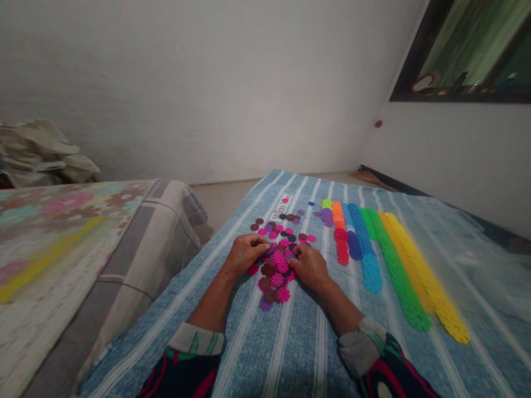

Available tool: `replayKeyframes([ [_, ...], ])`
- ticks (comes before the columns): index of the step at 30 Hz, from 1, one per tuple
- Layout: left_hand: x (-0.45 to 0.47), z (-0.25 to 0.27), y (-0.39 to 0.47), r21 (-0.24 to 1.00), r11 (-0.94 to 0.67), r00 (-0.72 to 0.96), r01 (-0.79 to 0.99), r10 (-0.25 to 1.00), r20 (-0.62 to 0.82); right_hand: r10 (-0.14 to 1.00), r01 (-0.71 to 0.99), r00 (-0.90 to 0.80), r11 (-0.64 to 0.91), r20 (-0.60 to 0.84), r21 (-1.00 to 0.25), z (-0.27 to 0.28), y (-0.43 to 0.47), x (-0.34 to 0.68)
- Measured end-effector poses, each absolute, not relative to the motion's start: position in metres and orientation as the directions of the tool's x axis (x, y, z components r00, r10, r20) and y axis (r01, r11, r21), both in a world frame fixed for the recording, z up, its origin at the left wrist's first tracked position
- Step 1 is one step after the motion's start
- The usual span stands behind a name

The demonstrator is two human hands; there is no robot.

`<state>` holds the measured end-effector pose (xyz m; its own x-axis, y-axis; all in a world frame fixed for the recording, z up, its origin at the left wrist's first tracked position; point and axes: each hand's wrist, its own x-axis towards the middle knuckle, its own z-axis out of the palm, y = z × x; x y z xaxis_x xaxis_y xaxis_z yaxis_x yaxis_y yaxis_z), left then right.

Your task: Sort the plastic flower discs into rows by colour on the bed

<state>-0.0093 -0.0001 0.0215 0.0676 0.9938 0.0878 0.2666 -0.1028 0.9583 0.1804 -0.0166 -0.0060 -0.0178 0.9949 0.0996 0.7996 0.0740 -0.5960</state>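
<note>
A loose pile of small flower-shaped discs (279, 262) in pink, brown, purple and black lies on the blue striped cloth (249, 326). My left hand (245, 255) is at the pile's left side, thumb and fingertips closed on a purple flower-shaped disc (271, 249). Across from it, my right hand (310, 265) pinches another purple piece (291, 256), partly hidden by the fingers. Both hands rest low over the pile, close together but apart.
To the right lie overlapping rows of discs sorted by colour: a red row (341, 247), a light blue row (372, 273), a green row (398, 282) and a yellow row (440, 301). A second covered surface (120, 271) stands at the left. Behind is a white wall (232, 94).
</note>
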Motion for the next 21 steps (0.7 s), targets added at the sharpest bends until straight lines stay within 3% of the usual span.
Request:
replayKeyframes([
  [4, -0.007, 0.020, 0.001, 0.968, -0.104, 0.077, 0.227, 0.993, 0.088, 0.991, 0.612, -0.009, 0.114, 0.137, -0.782, -0.011, -0.012, 0.184],
  [7, -0.006, 0.019, 0.000, 0.975, -0.103, 0.088, 0.199, 0.992, 0.087, 0.997, 0.294, -0.045, 0.068, 0.058, -0.953, -0.009, -0.011, 0.185],
  [11, -0.002, 0.016, -0.001, 0.976, -0.099, 0.117, 0.195, 0.990, 0.077, 0.997, -0.053, -0.071, 0.002, 0.006, -0.999, -0.002, -0.014, 0.182],
  [21, 0.010, 0.017, -0.007, 0.989, 0.014, 0.203, 0.150, 0.978, -0.045, 1.000, -0.169, -0.023, -0.016, -0.012, -0.986, 0.004, -0.017, 0.177],
])
